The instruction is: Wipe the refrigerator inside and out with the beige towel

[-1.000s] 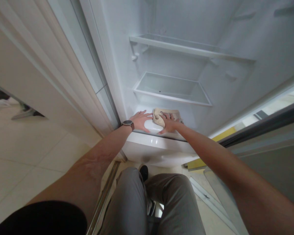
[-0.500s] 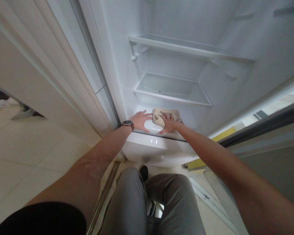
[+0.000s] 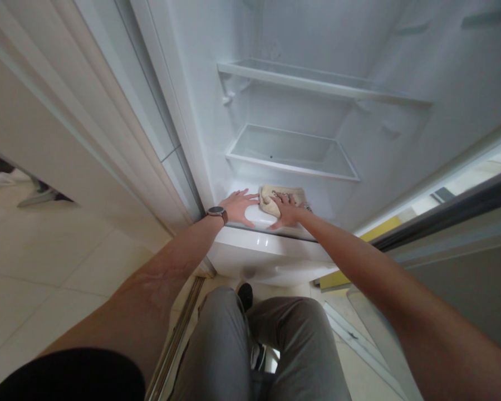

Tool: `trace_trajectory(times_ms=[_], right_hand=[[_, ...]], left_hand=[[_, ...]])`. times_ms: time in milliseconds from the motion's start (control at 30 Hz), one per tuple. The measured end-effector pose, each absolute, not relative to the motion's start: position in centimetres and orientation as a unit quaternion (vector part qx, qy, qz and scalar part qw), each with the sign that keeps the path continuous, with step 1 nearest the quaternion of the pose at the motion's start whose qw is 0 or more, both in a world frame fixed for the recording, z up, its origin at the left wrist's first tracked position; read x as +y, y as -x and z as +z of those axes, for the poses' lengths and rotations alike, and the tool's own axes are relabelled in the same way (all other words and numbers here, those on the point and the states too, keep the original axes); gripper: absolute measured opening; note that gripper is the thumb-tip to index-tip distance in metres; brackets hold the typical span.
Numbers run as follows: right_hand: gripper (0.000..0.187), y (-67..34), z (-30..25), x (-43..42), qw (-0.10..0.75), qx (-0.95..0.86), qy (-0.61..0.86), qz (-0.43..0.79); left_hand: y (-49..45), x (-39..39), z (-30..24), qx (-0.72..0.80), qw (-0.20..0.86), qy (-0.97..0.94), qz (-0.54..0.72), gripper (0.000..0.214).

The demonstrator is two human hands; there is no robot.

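I face an open white fridge (image 3: 300,33). My left hand (image 3: 237,206), a watch on its wrist, lies flat with fingers spread on the lowest glass shelf (image 3: 259,218). Beside it, my right hand (image 3: 284,210) presses flat on a beige cloth (image 3: 271,196) that lies on the same shelf. The fingers of the right hand spread over the cloth rather than wrap round it.
Two glass shelves (image 3: 292,150) sit above, bare. A white drawer front (image 3: 267,256) lies under the lowest shelf. The fridge door (image 3: 67,111) stands open at the left, another door edge (image 3: 455,217) at the right. My knees (image 3: 267,334) are just below, over a tiled floor (image 3: 45,250).
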State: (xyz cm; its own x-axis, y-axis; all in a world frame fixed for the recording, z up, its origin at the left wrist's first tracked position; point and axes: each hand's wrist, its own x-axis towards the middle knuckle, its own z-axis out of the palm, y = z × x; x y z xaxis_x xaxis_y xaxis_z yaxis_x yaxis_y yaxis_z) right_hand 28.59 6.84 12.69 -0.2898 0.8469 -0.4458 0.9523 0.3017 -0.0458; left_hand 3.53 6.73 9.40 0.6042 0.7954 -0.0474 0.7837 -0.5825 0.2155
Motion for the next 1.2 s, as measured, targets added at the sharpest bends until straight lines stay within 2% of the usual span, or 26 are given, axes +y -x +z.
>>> trace_trajectory(times_ms=[600, 667, 833, 1067, 1200], right_hand=[[0.148, -28.6, 13.1, 6.7, 0.182, 0.787, -0.570, -0.150], [0.142, -28.5, 13.2, 6.8, 0.187, 0.787, -0.570, -0.148], [0.107, -28.3, 13.4, 7.6, 0.184, 0.773, -0.583, -0.171], [0.094, -27.7, 13.1, 9.6, 0.177, 0.756, -0.603, -0.184], [0.093, -27.2, 12.8, 11.0, 0.165, 0.750, -0.617, -0.174]], left_hand=[[-3.5, 6.7, 9.4, 0.443, 0.104, -0.890, 0.024, 0.112], [-3.6, 6.6, 9.5, 0.443, 0.108, -0.889, 0.023, 0.111], [-3.7, 6.4, 10.0, 0.447, 0.114, -0.887, 0.015, 0.110], [-3.7, 6.5, 9.8, 0.443, 0.113, -0.889, 0.018, 0.108], [-3.6, 6.5, 9.6, 0.444, 0.113, -0.889, 0.021, 0.112]])
